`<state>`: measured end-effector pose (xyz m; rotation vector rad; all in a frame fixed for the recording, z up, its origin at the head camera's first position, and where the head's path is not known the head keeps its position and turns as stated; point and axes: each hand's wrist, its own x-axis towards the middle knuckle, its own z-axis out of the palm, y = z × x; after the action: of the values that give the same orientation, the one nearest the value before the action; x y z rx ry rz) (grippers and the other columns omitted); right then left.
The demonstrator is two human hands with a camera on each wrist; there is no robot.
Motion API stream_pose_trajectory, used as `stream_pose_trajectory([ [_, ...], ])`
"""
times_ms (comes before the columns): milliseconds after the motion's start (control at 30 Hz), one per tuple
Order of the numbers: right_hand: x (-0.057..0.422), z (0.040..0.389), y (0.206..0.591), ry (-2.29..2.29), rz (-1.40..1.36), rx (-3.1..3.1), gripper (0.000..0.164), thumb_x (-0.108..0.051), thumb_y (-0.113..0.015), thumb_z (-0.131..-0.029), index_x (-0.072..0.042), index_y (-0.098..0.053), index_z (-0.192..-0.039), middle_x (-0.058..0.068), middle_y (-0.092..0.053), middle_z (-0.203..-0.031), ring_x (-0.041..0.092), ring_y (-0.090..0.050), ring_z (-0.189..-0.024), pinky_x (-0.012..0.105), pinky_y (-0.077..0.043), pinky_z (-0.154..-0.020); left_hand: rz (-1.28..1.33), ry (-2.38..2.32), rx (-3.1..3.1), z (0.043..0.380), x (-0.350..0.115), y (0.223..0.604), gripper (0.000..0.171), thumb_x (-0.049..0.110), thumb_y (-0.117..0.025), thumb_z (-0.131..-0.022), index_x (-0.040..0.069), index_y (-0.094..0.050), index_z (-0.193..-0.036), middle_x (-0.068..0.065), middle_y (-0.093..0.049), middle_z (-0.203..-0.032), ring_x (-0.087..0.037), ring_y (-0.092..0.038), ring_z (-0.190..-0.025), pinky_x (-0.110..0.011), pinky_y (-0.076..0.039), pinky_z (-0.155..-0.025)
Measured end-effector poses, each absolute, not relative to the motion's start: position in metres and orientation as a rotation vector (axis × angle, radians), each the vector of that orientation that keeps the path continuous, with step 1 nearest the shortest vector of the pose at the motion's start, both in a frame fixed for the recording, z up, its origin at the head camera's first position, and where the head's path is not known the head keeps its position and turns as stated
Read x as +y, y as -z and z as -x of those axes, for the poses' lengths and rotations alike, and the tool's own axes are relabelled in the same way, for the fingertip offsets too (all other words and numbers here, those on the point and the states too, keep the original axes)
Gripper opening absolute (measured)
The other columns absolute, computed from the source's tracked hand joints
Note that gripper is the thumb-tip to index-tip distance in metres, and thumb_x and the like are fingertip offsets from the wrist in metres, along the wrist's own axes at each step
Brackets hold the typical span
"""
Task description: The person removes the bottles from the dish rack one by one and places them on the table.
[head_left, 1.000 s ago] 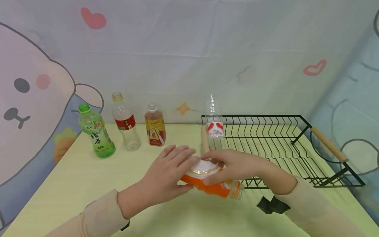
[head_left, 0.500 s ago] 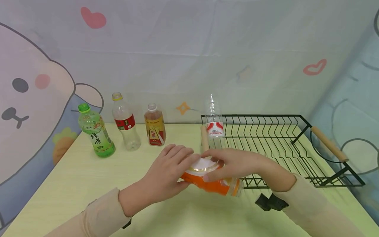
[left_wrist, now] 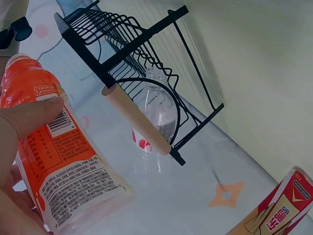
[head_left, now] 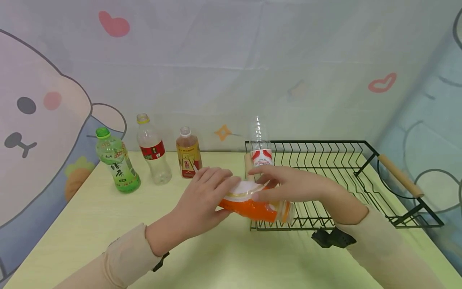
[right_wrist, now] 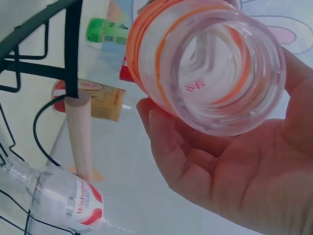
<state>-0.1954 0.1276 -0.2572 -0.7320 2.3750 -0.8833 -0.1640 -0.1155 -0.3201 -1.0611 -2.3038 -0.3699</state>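
Observation:
Both hands hold an uncapped plastic drink bottle (head_left: pixel 249 206) with an orange-and-white label, lying nearly sideways above the table. My left hand (head_left: pixel 205 200) grips its base end, the thumb underneath in the head view. Around the middle, my right hand (head_left: pixel 288 184) holds it between thumb and fingers. The bottle's open mouth (right_wrist: pixel 266 73) faces the right wrist camera, and its inside looks empty. In the left wrist view, the left thumb lies across the orange label (left_wrist: pixel 44 147). A clear bottle (head_left: pixel 261 155) with a red-and-white label stands tilted in the black wire rack (head_left: pixel 317 141) just behind.
On the table (head_left: pixel 83 237), at the back left, stand a green tea bottle (head_left: pixel 119 164), a clear bottle with a red label (head_left: pixel 153 151) and a yellow-and-red bottle (head_left: pixel 187 154). The rack has wooden handles (head_left: pixel 400 176) at its ends. A printed cloth (head_left: pixel 216 60) hangs behind.
Both hands have raised the orange-labelled bottle a little and moved it away from the body, its mouth end rising most. The other bottles and the rack stay put.

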Motion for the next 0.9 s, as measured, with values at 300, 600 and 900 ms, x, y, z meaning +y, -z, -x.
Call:
stream_pose_trajectory([
  [300,0.139,0.215,0.248,1.199,0.722,2.420,0.054,-0.030,-0.060,-0.095,-0.012,-0.041,-0.143,0.013,-0.058,-0.127,0.027,-0.061,-0.107,0.038,-0.055,-0.085,0.939,0.525,-2.325,0.175,-0.118,0.323,0.064,0.019,-0.087,-0.068,0.009,-0.054,-0.123,-0.009,-0.056,-0.118,-0.026,-0.050,-0.111,-0.045,-0.042,-0.097],
  [600,0.153,0.242,0.259,1.445,0.543,2.456,0.062,-0.037,-0.058,-0.096,-0.009,-0.035,-0.147,0.014,-0.056,-0.132,0.030,-0.058,-0.113,0.042,-0.052,-0.091,0.735,0.876,-2.354,0.191,-0.119,0.332,0.065,0.018,-0.086,-0.070,0.007,-0.052,-0.123,-0.009,-0.056,-0.118,-0.025,-0.048,-0.112,-0.042,-0.047,-0.093],
  [900,0.163,0.273,0.287,1.589,0.403,2.445,0.061,-0.031,-0.056,-0.097,-0.009,-0.032,-0.148,0.014,-0.047,-0.143,0.034,-0.049,-0.127,0.048,-0.046,-0.098,0.502,1.368,-2.300,0.209,-0.120,0.346,0.063,0.014,-0.082,-0.074,0.007,-0.049,-0.127,-0.006,-0.052,-0.122,-0.020,-0.046,-0.113,-0.044,-0.043,-0.096],
])
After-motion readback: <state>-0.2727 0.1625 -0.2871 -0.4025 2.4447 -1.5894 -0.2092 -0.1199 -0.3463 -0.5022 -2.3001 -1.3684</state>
